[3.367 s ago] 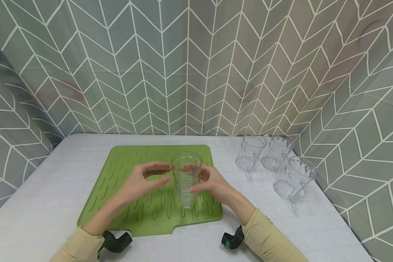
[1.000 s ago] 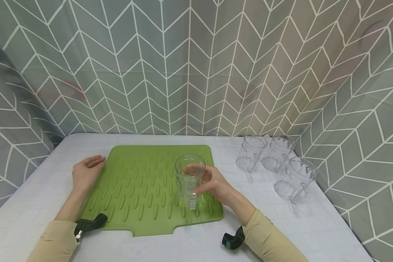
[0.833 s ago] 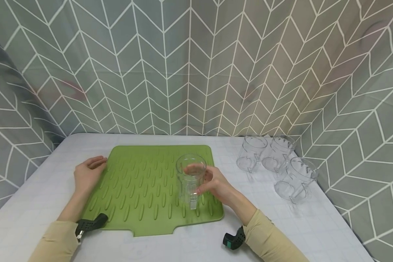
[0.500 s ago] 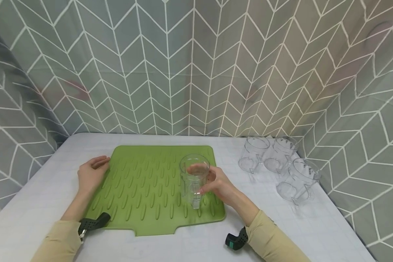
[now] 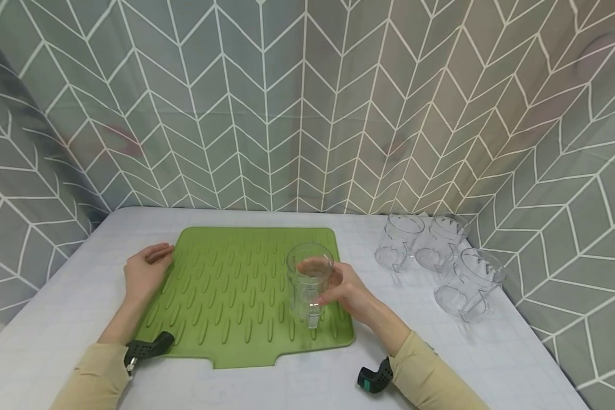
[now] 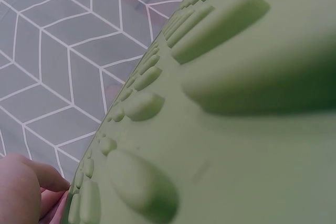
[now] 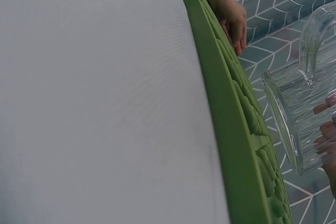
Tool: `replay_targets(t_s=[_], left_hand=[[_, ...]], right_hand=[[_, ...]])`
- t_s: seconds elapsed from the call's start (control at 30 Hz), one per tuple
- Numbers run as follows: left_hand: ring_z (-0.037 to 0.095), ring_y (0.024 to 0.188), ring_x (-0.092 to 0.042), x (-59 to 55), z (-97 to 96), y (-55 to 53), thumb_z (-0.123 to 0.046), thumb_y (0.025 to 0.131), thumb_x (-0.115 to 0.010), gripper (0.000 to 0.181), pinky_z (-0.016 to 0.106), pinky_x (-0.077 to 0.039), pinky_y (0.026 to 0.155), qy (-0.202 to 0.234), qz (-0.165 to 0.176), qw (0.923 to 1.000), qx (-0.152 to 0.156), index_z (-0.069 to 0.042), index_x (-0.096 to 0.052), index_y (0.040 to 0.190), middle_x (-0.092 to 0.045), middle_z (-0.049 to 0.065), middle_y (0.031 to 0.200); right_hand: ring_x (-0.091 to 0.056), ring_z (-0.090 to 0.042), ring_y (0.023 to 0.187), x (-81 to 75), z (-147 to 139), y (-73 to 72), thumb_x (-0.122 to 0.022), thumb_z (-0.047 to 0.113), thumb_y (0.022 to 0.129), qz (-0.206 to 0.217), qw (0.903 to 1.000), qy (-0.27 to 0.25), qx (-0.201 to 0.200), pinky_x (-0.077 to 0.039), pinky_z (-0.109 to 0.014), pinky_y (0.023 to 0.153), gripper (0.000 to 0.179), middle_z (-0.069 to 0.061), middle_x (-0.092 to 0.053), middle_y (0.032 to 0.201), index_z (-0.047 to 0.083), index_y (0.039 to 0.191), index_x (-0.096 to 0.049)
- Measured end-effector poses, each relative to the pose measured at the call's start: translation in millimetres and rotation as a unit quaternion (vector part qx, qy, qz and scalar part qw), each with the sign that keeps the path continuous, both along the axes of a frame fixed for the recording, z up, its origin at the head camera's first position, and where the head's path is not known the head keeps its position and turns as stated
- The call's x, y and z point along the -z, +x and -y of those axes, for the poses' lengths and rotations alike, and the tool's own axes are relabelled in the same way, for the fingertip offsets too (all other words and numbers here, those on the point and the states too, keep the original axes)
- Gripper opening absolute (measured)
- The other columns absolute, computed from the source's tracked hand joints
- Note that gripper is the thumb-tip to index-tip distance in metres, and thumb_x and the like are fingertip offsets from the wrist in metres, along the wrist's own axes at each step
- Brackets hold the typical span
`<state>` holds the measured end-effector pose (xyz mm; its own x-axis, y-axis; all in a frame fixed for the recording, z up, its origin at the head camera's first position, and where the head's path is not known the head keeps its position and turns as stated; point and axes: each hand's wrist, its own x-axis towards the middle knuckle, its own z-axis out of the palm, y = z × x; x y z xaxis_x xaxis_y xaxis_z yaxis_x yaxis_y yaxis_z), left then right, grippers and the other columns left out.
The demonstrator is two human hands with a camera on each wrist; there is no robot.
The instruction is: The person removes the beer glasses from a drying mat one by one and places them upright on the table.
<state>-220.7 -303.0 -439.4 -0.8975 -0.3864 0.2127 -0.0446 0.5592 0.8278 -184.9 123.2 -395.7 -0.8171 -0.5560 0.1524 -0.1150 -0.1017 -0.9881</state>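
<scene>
In the head view my right hand (image 5: 351, 293) holds a clear glass mug (image 5: 310, 279) over the right part of a green drying mat (image 5: 236, 285). Its handle points toward me. The right wrist view shows a gap between the lower end of the glass mug (image 7: 283, 124) and the mat (image 7: 215, 98). My left hand (image 5: 146, 273) is at the mat's left edge. In the left wrist view, thumb and fingers of that hand (image 6: 26, 190) pinch the edge of the mat (image 6: 236, 161); some fingertips are hidden.
Three more clear glass mugs, the left one (image 5: 398, 242), the middle one (image 5: 441, 242) and the nearest one (image 5: 468, 285), stand at the right rear of the white-covered table (image 5: 415, 324). A grey patterned curtain (image 5: 287, 114) hangs behind and at both sides.
My left hand has gone from beside the mug to the mat's left edge. The right hand still holds the mug. Over the last second the whole head view has shifted slightly.
</scene>
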Motion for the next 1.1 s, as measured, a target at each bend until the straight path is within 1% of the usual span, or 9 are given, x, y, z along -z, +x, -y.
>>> replay_targets(t_s=[0.13, 0.27, 0.37, 0.47, 0.53, 0.67, 0.87, 1.0, 1.1], left_hand=[[-0.002, 0.091, -0.069, 0.9, 0.7, 0.9, -0.013, 0.095, -0.062, 0.037, 0.0, -0.044, 0.075, 0.0, 0.002, 1.0, 0.002, 0.0, -0.063, 0.13, -0.068, 0.018, 0.125], [-0.006, 0.089, -0.067, 0.9, 0.5, 1.1, -0.013, 0.096, -0.061, 0.037, 0.0, -0.045, 0.075, 0.004, 0.001, 1.0, 0.005, 0.0, -0.063, 0.131, -0.068, 0.018, 0.125], [-0.012, 0.084, -0.062, 0.5, -0.3, 1.1, -0.013, 0.096, -0.061, 0.037, 0.0, -0.045, 0.074, 0.007, -0.001, 1.0, 0.006, 0.001, -0.063, 0.131, -0.068, 0.019, 0.125], [-0.022, 0.078, -0.052, 0.4, -0.9, 0.8, -0.012, 0.096, -0.06, 0.037, 0.0, -0.044, 0.074, 0.009, -0.002, 0.9999, 0.007, 0.001, -0.063, 0.131, -0.068, 0.02, 0.125], [-0.025, 0.077, -0.047, 0.7, -1.0, 0.6, -0.012, 0.096, -0.06, 0.037, 0.0, -0.044, 0.074, 0.01, -0.003, 0.9999, 0.009, 0.002, -0.062, 0.131, -0.067, 0.02, 0.125], [-0.025, 0.077, -0.046, 1.1, -0.5, 0.5, -0.012, 0.096, -0.06, 0.038, 0.0, -0.044, 0.075, 0.007, -0.003, 0.9999, 0.011, 0.001, -0.062, 0.131, -0.067, 0.02, 0.126], [-0.025, 0.077, -0.046, 1.0, 0.0, 0.5, -0.013, 0.097, -0.06, 0.038, 0.0, -0.044, 0.074, 0.006, -0.001, 0.9999, 0.01, 0.001, -0.062, 0.132, -0.068, 0.02, 0.125], [-0.025, 0.077, -0.045, 1.1, -0.4, 0.2, -0.012, 0.096, -0.06, 0.038, 0.0, -0.044, 0.074, 0.009, -0.001, 0.9999, 0.009, 0.001, -0.062, 0.132, -0.068, 0.02, 0.125], [-0.025, 0.077, -0.045, 0.7, -0.5, 0.0, -0.012, 0.096, -0.06, 0.038, 0.0, -0.044, 0.074, 0.009, 0.001, 0.9999, 0.008, 0.001, -0.062, 0.132, -0.068, 0.019, 0.126]], right_hand=[[-0.052, -0.025, 0.132, 2.0, -2.4, -0.1, -0.067, -0.008, 0.064, 0.003, 0.9999, -0.009, -0.008, -0.036, -0.044, 0.115, 0.076, -0.02, -0.057, 0.141, -0.007, 0.138, -0.049], [-0.053, -0.025, 0.13, 5.0, -5.9, -0.8, -0.066, -0.009, 0.065, -0.001, 0.9996, -0.023, -0.015, -0.042, -0.041, 0.111, 0.074, -0.015, -0.059, 0.139, -0.006, 0.137, -0.051], [-0.053, -0.024, 0.129, 7.1, -9.7, -1.4, -0.066, -0.009, 0.065, -0.008, 0.9993, -0.029, -0.02, -0.04, -0.04, 0.112, 0.073, -0.012, -0.061, 0.137, -0.005, 0.137, -0.051], [-0.053, -0.023, 0.129, 8.4, -14.5, -1.5, -0.065, -0.009, 0.066, -0.015, 0.999, -0.034, -0.026, -0.038, -0.04, 0.112, 0.072, -0.012, -0.06, 0.138, -0.005, 0.137, -0.051], [-0.053, -0.022, 0.129, 9.0, -18.1, -1.6, -0.064, -0.009, 0.067, -0.018, 0.9988, -0.035, -0.028, -0.039, -0.039, 0.112, 0.072, -0.013, -0.06, 0.138, -0.004, 0.137, -0.051], [-0.053, -0.023, 0.13, 10.5, -25.4, -1.5, -0.064, -0.008, 0.068, -0.023, 0.9986, -0.037, -0.029, -0.04, -0.039, 0.111, 0.071, -0.012, -0.06, 0.138, -0.003, 0.138, -0.052], [-0.051, -0.024, 0.132, 13.5, -36.8, -2.4, -0.065, -0.009, 0.07, -0.031, 0.9979, -0.044, -0.036, -0.036, -0.037, 0.114, 0.071, -0.013, -0.059, 0.14, -0.004, 0.139, -0.05], [-0.051, -0.022, 0.132, 12.7, -45.8, -1.4, -0.065, -0.01, 0.07, -0.03, 0.9977, -0.051, -0.035, -0.035, -0.036, 0.115, 0.072, -0.011, -0.059, 0.139, -0.006, 0.14, -0.047], [-0.051, -0.021, 0.132, 12.7, -54.4, -0.9, -0.065, -0.011, 0.07, -0.028, 0.9977, -0.054, -0.03, -0.033, -0.035, 0.116, 0.073, -0.005, -0.061, 0.138, -0.005, 0.14, -0.047]])
